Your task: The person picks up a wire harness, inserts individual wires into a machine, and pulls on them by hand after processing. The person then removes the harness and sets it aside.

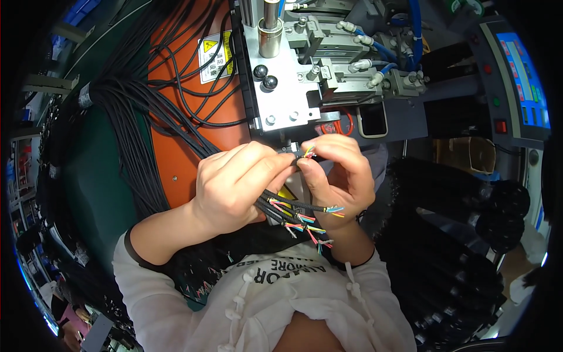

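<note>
Both of my hands meet in front of a metal machine fixture (281,88). My left hand (231,185) is closed around several black cables, with one cable end pinched at its fingertips. Past its palm, the other cable ends (293,214) fan out, showing stripped red, yellow, blue and white wires. My right hand (346,176) pinches the small coloured wires (309,153) at the end of the raised cable between thumb and forefinger. Its remaining fingers curl loosely. The fingertips partly hide where the wires leave the black sheath.
A thick bundle of black cables (126,97) runs over the orange plate (176,141) at left. Air cylinders (346,58) with blue hoses stand beyond the fixture. A phone (373,120) and orange-handled scissors (340,125) lie behind my right hand. A control screen (525,82) is far right; coiled cables (446,264) lie below.
</note>
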Tool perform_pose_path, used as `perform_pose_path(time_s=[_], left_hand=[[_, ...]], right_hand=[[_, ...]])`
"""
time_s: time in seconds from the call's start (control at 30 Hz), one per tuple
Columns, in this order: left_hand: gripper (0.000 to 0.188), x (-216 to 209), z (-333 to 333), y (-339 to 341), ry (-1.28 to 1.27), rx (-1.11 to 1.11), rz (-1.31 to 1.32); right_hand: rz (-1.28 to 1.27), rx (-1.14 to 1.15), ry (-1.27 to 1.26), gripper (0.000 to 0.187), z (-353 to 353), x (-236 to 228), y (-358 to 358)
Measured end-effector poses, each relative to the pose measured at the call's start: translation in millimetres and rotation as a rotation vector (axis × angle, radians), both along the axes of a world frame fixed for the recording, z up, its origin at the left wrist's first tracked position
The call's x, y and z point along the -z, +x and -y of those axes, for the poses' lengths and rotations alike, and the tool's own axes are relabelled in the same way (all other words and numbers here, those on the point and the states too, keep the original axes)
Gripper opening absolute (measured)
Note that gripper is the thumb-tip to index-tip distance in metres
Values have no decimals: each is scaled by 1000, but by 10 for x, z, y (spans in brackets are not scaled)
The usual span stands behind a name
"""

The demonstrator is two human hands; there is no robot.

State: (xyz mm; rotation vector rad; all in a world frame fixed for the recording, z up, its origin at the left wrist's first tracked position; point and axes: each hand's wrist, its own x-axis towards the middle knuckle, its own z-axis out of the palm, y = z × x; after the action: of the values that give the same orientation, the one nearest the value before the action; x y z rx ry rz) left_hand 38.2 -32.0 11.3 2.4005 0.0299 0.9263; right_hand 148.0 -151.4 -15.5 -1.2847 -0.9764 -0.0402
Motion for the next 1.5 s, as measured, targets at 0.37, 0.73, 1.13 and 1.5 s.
perform_pose_path(time_s=[0.37, 0.73, 1.13, 1.5], left_hand=[[19, -3, 20, -49, 70, -17, -61], [23, -26, 47, -41, 324, -53, -194], [41, 62, 112, -27, 419, -77, -353], [26, 96, 134, -22, 492, -143, -368]], right_hand=[[-270, -122, -130, 13, 50, -29, 23], [-91, -254, -521, 11, 242, -184, 323], [107, -10, -511, 7, 85, 131, 238], [140, 46, -469, 7, 52, 320, 175]])
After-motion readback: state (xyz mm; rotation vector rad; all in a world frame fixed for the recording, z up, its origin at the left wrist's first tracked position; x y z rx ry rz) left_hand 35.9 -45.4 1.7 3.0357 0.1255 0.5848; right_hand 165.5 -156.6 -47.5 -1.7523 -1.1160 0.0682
